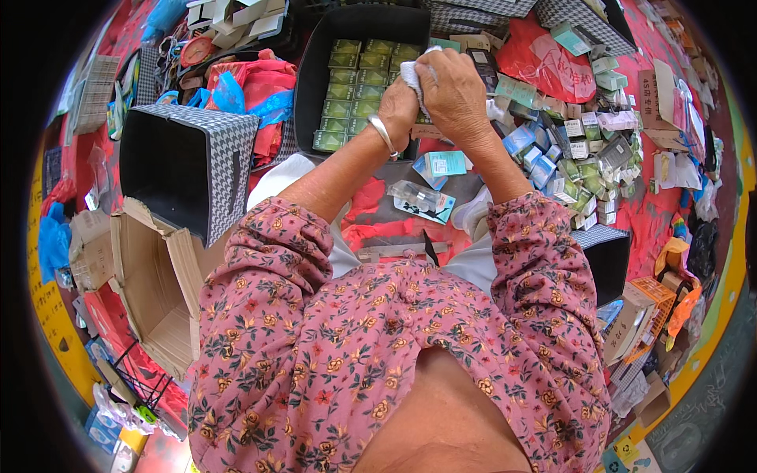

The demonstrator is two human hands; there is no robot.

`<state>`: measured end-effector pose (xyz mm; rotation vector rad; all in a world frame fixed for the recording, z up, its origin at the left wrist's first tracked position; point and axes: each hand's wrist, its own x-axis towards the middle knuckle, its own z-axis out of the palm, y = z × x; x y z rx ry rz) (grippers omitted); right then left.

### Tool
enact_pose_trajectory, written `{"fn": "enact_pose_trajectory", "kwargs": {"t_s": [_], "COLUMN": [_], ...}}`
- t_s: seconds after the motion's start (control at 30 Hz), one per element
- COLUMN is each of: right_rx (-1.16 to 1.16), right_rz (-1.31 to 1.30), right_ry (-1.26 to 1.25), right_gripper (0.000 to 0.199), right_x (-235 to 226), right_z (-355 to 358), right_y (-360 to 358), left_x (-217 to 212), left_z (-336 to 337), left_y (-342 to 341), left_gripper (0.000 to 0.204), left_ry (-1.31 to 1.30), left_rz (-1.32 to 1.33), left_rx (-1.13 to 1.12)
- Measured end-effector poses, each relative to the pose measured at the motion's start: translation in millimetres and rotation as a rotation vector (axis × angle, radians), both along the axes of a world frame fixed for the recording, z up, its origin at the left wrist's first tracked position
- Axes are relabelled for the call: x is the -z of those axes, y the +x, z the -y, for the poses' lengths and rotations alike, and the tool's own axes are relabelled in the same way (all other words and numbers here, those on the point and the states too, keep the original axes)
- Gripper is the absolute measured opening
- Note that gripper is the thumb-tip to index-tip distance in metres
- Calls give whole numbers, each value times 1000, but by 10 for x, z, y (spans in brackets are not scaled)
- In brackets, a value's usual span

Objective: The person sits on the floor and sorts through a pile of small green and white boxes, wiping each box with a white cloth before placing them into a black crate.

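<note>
My right hand [453, 96] is closed on a crumpled white cloth [411, 76], pinching it between bent fingers. Close beside it, my left hand [398, 113], with a silver bangle at the wrist, is curled against the cloth; its fingertips and whatever they hold are hidden. Both hands are over the right side of a black-lined storage box [374, 22]. Rows of small green boxes [341, 109] fill much of that box. Nearer me, between my legs, are a teal and white carton [445, 163] and a clear-fronted package [424, 202].
A houndstooth bin [230, 169] lies on its side at left, beside an open cardboard carton [162, 296]. Many small boxes [583, 150] are heaped at right on red sheeting. A red plastic bag [544, 61] lies behind them. An orange crate [656, 303] stands at lower right.
</note>
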<state>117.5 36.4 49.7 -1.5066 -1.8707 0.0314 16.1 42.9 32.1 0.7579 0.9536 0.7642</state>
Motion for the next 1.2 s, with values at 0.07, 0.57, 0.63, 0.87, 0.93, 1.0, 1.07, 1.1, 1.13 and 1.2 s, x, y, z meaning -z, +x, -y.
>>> {"fn": "enact_pose_trajectory", "kwargs": {"t_s": [0.07,0.57,0.63,0.87,0.93,1.0,1.07,1.1,1.13,1.2], "right_rx": [-59,466,451,369,235,-13,-266,-334,-335,-326], "right_rz": [-21,-1153,-1218,-1188,-839,-412,-81,126,146,98], "right_ry": [3,-14,73,-152,-39,84,85,57,-73,-397], "right_gripper": [9,22,19,21,18,14,10,8,10,13], "right_x": [12,-205,-342,-201,-290,-243,-83,-47,-41,-79], "right_z": [16,8,19,39,128,123,129,153,226,301], "right_y": [52,1098,1159,779,429,210,2,-29,-50,151], "left_x": [10,165,168,100,132,319,723,670,616,348], "left_z": [-1,-287,-336,-290,-281,-341,-432,-438,-435,-390], "left_y": [59,-127,-173,-95,-74,-41,-227,-284,-357,-229], "left_gripper": [40,40,41,43,42,43,42,42,34,34], "left_ry": [-62,-80,-262,-509,-532,-554,-617,-648,-611,-541], "left_rz": [-7,201,336,538,571,639,1010,1200,1099,737], "left_rx": [-48,-314,-321,-325,-309,-244,-43,75,101,-267]}}
